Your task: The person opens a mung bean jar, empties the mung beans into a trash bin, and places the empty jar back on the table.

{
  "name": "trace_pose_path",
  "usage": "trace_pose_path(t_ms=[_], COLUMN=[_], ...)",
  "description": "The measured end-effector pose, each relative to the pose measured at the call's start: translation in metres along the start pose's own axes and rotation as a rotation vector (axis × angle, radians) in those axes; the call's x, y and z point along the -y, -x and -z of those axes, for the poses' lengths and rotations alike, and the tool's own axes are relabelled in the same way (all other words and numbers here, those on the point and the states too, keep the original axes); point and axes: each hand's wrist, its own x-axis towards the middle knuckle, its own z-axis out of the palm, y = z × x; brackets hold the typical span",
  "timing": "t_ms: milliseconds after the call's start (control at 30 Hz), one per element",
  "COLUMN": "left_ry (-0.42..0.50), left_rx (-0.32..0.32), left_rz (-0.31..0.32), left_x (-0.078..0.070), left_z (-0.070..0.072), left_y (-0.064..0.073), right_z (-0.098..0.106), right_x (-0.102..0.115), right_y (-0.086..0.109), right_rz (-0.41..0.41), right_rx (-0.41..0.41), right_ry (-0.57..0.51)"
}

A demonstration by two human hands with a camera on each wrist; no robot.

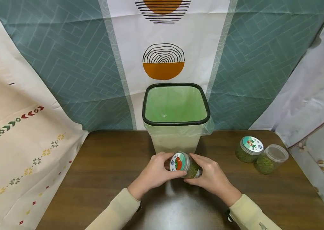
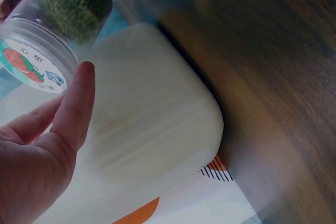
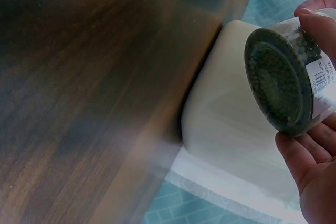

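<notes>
Between both hands is a clear plastic jar (image 1: pixel 192 167) of small green grains, tipped on its side above the table. Its round lid (image 1: pixel 178 162) carries a red-and-green picture and faces left toward the head camera. My left hand (image 1: pixel 155 171) holds the jar at its lid end, thumb below and fingers above. Around the other end, my right hand (image 1: pixel 211 175) grips the jar body. In the right wrist view the jar's base (image 3: pixel 275 82) and a white barcode label (image 3: pixel 320 85) show. The left wrist view shows left fingertips against the lid rim (image 2: pixel 39 59).
Just behind the hands stands a pale square bin (image 1: pixel 174 143) with a black rim and a clear liner. Two more jars of green grains, one with a picture lid (image 1: pixel 252 143) and one with a clear top (image 1: pixel 277 153), stand on the wooden table (image 1: pixel 104 179) at right.
</notes>
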Motion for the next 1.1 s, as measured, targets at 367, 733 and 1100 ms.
trace_pose_path(t_ms=[367, 733, 1100], left_ry=[-0.041, 0.004, 0.128], left_rx=[0.060, 0.066, 0.041], left_rz=[-0.099, -0.083, 0.011], left_x=[0.007, 0.003, 0.000], left_z=[0.010, 0.006, 0.000], left_y=[0.006, -0.001, -0.004], right_z=[-0.005, 0.000, 0.001], right_x=[0.003, -0.001, -0.002], right_y=[-0.005, -0.003, -0.002], right_rz=[0.041, 0.036, 0.029], right_rx=[-0.005, -0.006, -0.001], right_ry=[-0.041, -0.005, 0.008])
